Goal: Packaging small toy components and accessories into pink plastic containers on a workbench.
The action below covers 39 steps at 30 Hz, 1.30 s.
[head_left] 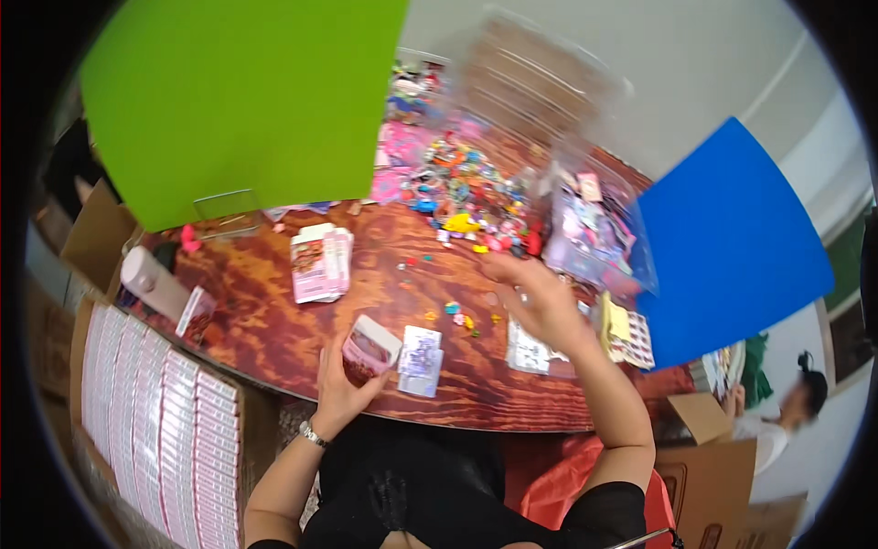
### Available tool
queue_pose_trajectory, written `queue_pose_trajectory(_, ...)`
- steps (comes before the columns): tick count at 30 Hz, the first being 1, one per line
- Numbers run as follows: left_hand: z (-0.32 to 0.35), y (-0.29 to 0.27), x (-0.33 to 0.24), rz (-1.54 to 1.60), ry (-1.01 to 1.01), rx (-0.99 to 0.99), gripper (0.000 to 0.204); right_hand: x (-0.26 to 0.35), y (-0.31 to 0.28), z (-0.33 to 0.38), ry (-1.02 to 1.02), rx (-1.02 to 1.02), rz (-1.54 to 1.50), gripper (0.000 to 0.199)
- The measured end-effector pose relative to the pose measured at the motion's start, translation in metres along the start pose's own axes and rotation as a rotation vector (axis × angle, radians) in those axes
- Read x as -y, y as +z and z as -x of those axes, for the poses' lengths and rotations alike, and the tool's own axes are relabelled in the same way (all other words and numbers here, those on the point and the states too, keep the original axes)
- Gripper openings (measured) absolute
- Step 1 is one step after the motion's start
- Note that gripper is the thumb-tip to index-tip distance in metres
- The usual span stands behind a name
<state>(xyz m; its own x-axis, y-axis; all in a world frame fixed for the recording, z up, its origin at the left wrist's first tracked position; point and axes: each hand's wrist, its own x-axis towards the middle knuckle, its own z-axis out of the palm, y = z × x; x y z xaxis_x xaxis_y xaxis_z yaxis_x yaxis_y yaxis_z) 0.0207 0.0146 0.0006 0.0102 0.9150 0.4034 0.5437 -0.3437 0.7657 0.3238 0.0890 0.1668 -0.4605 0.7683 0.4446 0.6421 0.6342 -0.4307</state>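
Observation:
My left hand is wrapped round a small pink cardboard box whose white top flap stands up. Its opening faces me, near the table's front edge. Beside it lie purple-and-white printed cards. My right hand is raised over the right part of the table, thumb and fingers apart, with nothing visible in it. Under and beside it are white printed sheets. Between the hands lies a little cluster of colourful small toys. Flat pink boxes are stacked farther back on the left.
A heap of small toys covers the back. Right of it stands a clear plastic bin; a green panel and a blue panel flank the table. A carton of packed boxes is at left. Another person is at right.

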Motion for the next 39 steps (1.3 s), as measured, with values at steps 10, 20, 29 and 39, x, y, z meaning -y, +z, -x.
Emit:
queue_pose_trajectory(10, -0.008, 0.030, 0.005, 0.150, -0.076, 0.099, 0.087, -0.130, -0.043, 0.164, 0.734, 0.280, 0.240, 0.027)
queue_pose_trajectory(20, -0.002, 0.036, 0.010, 0.203, -0.134, 0.142, 0.088, -0.171, -0.003, 0.203, 0.661, 0.368, 0.374, 0.037)
queue_pose_trajectory(29, -0.003, 0.031, 0.009, 0.145, -0.106, 0.151, 0.084, -0.153, -0.013, 0.171, 0.670, 0.243, 0.357, 0.024)
queue_pose_trajectory(39, 0.002, 0.031, 0.012, 0.183, -0.144, 0.149, 0.086, -0.158, 0.059, 0.154, 1.053, 0.113, 0.195, 0.045)
